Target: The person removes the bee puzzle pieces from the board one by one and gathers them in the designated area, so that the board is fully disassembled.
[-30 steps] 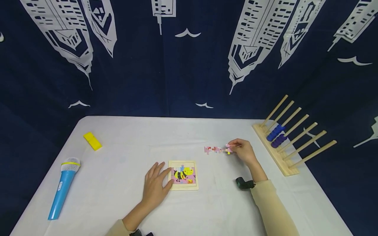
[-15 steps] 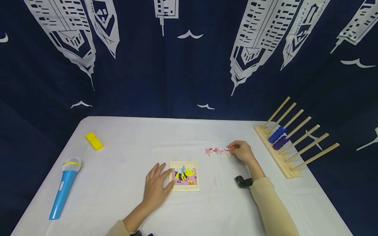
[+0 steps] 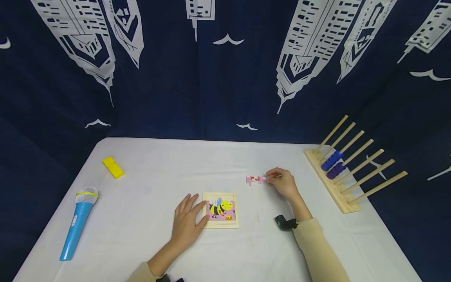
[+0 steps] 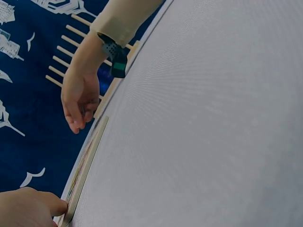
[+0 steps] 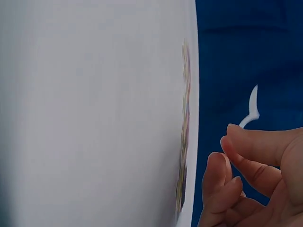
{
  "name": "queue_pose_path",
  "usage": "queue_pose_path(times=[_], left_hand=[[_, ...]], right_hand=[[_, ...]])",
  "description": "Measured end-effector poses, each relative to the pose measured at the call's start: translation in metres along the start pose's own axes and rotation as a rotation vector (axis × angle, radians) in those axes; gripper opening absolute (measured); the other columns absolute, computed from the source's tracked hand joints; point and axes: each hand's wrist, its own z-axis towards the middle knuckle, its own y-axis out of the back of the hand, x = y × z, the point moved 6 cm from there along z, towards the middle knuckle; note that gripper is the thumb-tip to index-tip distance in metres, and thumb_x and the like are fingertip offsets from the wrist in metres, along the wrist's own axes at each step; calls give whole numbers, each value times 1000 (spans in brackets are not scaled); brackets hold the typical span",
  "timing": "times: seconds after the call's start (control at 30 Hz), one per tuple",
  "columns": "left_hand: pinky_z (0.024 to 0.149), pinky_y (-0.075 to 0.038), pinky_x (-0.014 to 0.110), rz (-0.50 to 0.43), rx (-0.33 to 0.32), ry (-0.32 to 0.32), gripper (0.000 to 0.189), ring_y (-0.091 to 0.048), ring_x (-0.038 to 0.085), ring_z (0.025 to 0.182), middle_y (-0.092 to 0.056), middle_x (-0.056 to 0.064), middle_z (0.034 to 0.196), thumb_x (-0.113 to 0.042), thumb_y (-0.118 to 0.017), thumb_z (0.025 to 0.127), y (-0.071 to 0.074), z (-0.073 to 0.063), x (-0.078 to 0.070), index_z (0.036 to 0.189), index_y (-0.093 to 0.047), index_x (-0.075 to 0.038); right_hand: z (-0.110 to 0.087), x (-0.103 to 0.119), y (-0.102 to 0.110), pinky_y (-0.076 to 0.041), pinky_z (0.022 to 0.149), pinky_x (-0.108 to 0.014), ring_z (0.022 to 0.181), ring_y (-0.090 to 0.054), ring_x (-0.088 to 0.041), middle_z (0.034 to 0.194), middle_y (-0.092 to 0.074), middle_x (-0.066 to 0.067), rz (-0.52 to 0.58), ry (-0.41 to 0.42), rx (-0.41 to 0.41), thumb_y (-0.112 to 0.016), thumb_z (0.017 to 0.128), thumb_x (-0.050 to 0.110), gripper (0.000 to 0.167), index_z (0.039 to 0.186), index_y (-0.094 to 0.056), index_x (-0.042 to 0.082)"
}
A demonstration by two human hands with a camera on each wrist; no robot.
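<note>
A small wooden frame puzzle [image 3: 220,210] with a bee picture lies mid-table. My left hand [image 3: 187,225] rests at its left edge, fingers spread; the left wrist view shows a left finger [image 4: 57,207] against the frame's side [image 4: 90,165]. Up and to the right, pink puzzle pieces [image 3: 250,180] lie in a short row. My right hand [image 3: 283,183] is at the row's right end, thumb and fingers bent together. In the right wrist view the row of pieces [image 5: 185,118] lies beside the right hand [image 5: 255,175], and no piece shows between its fingertips. The hand covers the row's last piece in the head view.
At the right stands a wooden peg rack [image 3: 331,182] with blue beads [image 3: 332,159] and purple beads [image 3: 336,170]. A blue toy microphone [image 3: 78,223] and a yellow block [image 3: 113,168] lie on the left. A dark blue printed cloth [image 3: 169,90] hangs behind the white table.
My right hand has moved a little to the left along the pieces, and the rightmost piece is now hidden under it. The left hand stays on the puzzle frame.
</note>
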Motion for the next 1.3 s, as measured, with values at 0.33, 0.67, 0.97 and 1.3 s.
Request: queue_pose_path(times=[0.33, 0.67, 0.97, 1.3], left_hand=[[108, -27, 60, 1, 32, 32, 39, -37, 43, 136, -54, 22, 138, -19, -76, 81, -1, 1, -1, 117, -69, -6], [108, -28, 59, 4, 26, 18, 39, -38, 43, 136, -54, 22, 138, -20, -77, 81, 0, 0, -1, 117, -69, -6], [109, -29, 59, 20, 40, 18, 40, -38, 43, 136, -55, 21, 138, -22, -75, 82, 1, 0, 0, 119, -69, -7], [109, -30, 58, 33, 39, 18, 44, -39, 41, 136, -55, 19, 138, -24, -75, 82, 2, -1, 0, 121, -67, -5]], right_hand=[[-26, 41, -48, -47, 59, -20, 68, -56, -14, 89, -65, -10, 101, 63, 93, -71, 86, 5, 16, 102, -69, 1], [-52, 81, -90, -40, 57, -20, 67, -49, -14, 91, -64, -4, 100, 145, 206, -72, 85, 8, 16, 101, -70, 6], [-70, 109, -120, -42, 58, -18, 67, -49, -11, 95, -64, -8, 88, 259, 322, -72, 85, 9, 20, 104, -69, 5], [-76, 119, -134, -42, 58, -18, 67, -49, -10, 97, -64, -9, 29, 300, 319, -78, 80, 9, 27, 104, -68, 4]])
